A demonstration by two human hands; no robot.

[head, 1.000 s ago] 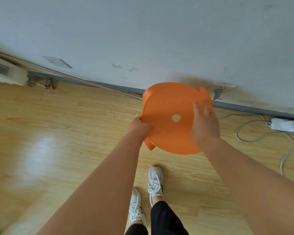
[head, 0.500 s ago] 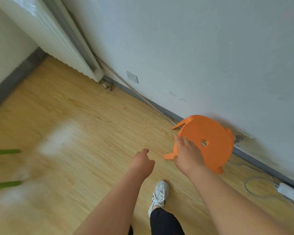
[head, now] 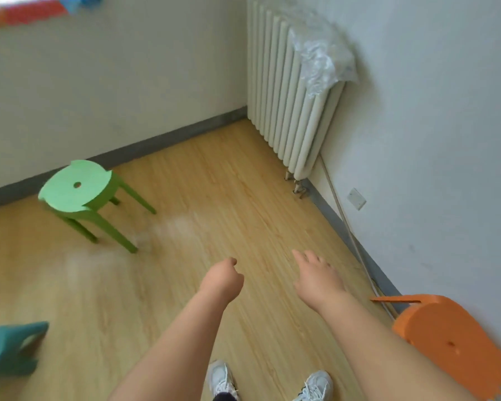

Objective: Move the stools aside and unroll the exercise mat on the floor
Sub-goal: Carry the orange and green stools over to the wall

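Note:
An orange stool (head: 446,342) stands by the right wall at the lower right, partly behind my right forearm. A green stool (head: 77,188) stands upright on the wooden floor at the left, near the far wall. A teal stool (head: 8,350) shows at the lower left edge, cut off by the frame. My left hand (head: 222,280) hangs over the floor with loosely curled fingers and holds nothing. My right hand (head: 317,276) is spread, fingers relaxed, holding nothing. No exercise mat is in view.
A white radiator (head: 289,96) with plastic wrap on top stands in the corner on the right wall. A thin pipe (head: 347,227) runs along the grey skirting. My two white shoes (head: 223,380) are at the bottom.
Both hands have let go of the orange stool, which now stands by the right wall. My view has swung left, bringing the green and teal stools and the radiator into sight.

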